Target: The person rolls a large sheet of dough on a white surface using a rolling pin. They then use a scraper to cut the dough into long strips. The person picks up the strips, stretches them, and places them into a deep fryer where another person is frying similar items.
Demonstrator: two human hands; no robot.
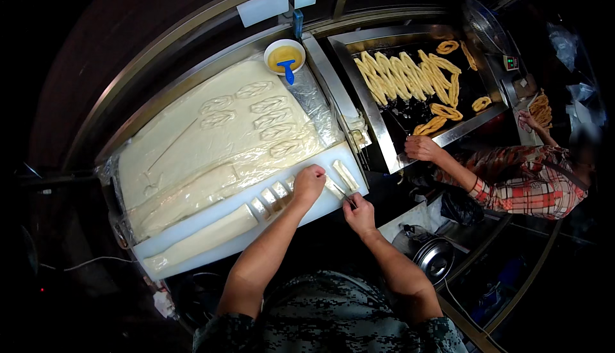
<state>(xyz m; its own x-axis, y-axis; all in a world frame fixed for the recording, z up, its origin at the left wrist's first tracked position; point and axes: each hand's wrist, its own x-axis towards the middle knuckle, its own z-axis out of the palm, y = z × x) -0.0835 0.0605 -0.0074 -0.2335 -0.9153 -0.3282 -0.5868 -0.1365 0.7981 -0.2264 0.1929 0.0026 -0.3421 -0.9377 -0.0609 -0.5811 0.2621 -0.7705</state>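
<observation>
My left hand (310,184) is over the right part of a white cutting board (307,211), its fingers curled beside a dough strip (332,188); whether it pinches anything is hidden. In my right hand (359,214) is a thin dark tool (347,198), perhaps a stick or blade, whose tip lies along that strip. Another dough strip (345,175) rests near the board's right end. Left of my hands, several short cut pieces (260,208) lie in a row, next to a long flat dough slab (206,237).
Behind the board spreads a large dough sheet (178,146) under plastic film. A bowl of yellowish liquid (277,57) holds a blue-handled brush or scraper (287,69). To the right, a co-worker's hand (423,148) is at the rim of a fryer (384,137) with frying dough sticks (394,76). A lidded metal pot (435,259) stands lower right.
</observation>
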